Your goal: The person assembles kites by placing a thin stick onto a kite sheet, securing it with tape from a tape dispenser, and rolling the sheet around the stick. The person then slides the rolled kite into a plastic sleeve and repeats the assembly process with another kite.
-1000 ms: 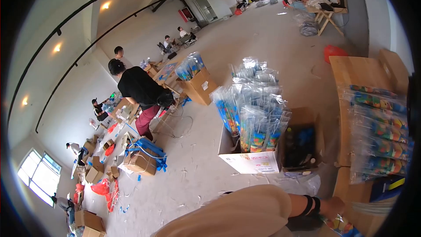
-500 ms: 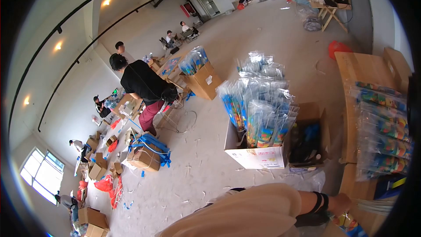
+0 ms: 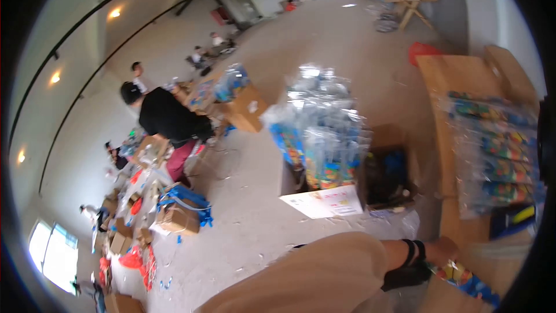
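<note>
Biggest thing by far is the pale concrete floor [image 3: 249, 208], littered with little scraps. Down the right edge runs a tan counter [image 3: 454, 220], and a wide beige sleeve [image 3: 313, 272] fills the bottom middle. Next up, a white carton [image 3: 324, 202] on the floor, absolutely stuffed with clear bags [image 3: 324, 133] standing upright, bright blue and multicoloured stuff inside. Similar bagged packets [image 3: 504, 159] lie in an overlapping row on the counter. Off to the left a person in a black top [image 3: 168, 113] leans over a cluttered worktable. An open brown box [image 3: 387, 136] sits right beside the white carton, dark stuff inside, too blurry to name. Then there's a taped box [image 3: 179, 220] with blue strips draped over the top.

Down to the small stuff: one colourful packet [image 3: 466, 281] lies at the near end of the counter, slanting toward the bottom right. The left hand [image 3: 443, 250] is right at its upper end, but it's so smeared I honestly can't tell if the fingers are gripping it or just resting there. Smallest of all, two black bands [image 3: 414, 252] circle that wrist.
</note>
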Demonstrator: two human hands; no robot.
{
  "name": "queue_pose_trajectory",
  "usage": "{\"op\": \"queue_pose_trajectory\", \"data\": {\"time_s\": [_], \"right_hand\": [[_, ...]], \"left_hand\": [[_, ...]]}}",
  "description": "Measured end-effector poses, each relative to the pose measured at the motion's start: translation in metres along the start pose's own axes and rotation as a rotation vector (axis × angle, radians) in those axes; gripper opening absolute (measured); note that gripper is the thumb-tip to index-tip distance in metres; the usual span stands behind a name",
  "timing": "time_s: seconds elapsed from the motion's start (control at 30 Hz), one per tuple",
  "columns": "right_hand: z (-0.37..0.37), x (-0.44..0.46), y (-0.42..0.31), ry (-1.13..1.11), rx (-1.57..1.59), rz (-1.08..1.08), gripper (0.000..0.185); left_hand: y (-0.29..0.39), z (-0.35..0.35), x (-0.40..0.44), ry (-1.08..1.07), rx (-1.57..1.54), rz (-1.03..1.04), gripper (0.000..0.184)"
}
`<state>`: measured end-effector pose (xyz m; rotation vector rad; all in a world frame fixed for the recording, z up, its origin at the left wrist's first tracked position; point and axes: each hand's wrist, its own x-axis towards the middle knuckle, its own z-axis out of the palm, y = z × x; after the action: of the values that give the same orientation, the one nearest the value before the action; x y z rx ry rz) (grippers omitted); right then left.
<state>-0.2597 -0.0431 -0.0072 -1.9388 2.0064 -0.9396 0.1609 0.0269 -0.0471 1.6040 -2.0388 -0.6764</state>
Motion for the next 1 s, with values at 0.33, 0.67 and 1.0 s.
{"op": "queue_pose_trajectory", "data": {"time_s": [0.33,0.67,1.0], "right_hand": [[-0.186,-0.030,0.144,0.135,-0.493,0.725,0.016],[-0.114,-0.087,0.056,0.332,-0.803,0.577,0.070],[-0.082,-0.042,0.099,0.071,-0.814,0.524,0.022]], "left_hand": [[0.002,-0.042,-0.002,-0.241,-0.299,-0.027,0.022],[-0.007,-0.054,-0.001,-0.217,-0.168,0.052,0.024],[-0.004,-0.054,0.000,-0.273,-0.343,-0.084,0.023]]}}
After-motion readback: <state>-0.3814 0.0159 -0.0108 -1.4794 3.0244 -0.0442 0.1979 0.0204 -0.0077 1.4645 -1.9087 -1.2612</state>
